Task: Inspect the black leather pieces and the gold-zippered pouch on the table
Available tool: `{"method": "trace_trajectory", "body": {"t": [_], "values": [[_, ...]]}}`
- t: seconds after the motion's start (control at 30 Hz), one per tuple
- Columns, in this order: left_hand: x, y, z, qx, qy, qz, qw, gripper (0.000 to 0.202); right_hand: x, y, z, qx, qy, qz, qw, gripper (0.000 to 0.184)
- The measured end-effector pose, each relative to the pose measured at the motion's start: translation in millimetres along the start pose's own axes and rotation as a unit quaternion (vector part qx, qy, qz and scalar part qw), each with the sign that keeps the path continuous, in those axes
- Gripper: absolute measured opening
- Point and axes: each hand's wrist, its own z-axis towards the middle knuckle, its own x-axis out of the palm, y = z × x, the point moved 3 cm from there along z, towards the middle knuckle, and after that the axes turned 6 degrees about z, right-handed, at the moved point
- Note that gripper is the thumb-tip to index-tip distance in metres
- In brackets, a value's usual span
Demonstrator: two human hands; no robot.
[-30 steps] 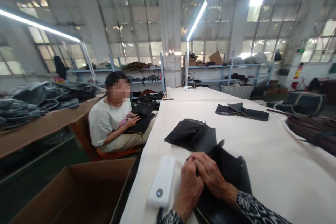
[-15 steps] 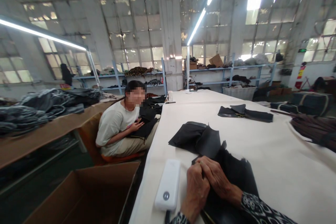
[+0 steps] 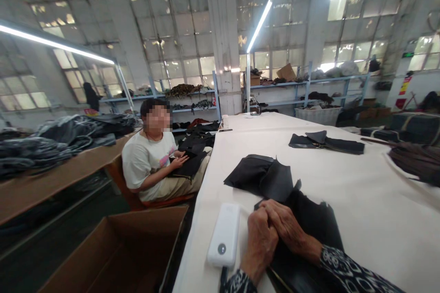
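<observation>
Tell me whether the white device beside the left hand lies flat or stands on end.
Flat: the white device lies on the pale table with its broad face up, its round dark spot showing.

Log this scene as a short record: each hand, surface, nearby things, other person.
Left hand: curled over the black piece, fingertips hidden
Right hand: against the left one, over the same piece, grip unclear
Surface: white table
Left of the hands: white device with dark cable
Beyond the hands: folded black bundle, then farther dark strip
Co-worker: seated left of the table, dark material on lap
</observation>
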Motion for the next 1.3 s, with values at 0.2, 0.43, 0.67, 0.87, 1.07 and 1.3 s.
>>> {"method": "trace_trajectory", "body": {"t": [0.2,0.43,0.67,0.87,1.07,1.3], "values": [[-2.6,-4.1,-1.1,-0.009,0.0,0.032,0.999,0.019,5.8,-14.0,-10.7,-0.045,-0.021,-0.052,0.997,0.042],[-4.2,-7.8,-1.5,0.001,-0.001,0.023,1.0,0.017,1.8,-9.2,-6.9,-0.014,0.011,-0.003,1.0,0.04],[-7.9,-14.5,0.3,0.039,-0.008,-0.002,0.999,0.021,1.3,-16.3,-6.3,0.085,-0.04,0.013,0.995,0.039],[-18.2,-17.0,5.5,0.062,-0.077,-0.045,0.994,0.028,-4.7,-13.0,2.1,0.078,-0.096,-0.016,0.992,0.034],[-15.9,-11.2,5.0,0.038,-0.092,0.005,0.995,0.027,8.9,-27.5,-1.5,0.109,0.053,-0.134,0.984,0.028],[-12.1,-6.5,4.1,0.02,-0.089,0.011,0.996,0.031,6.3,-34.5,0.9,0.159,0.079,-0.195,0.965,0.024]]}}
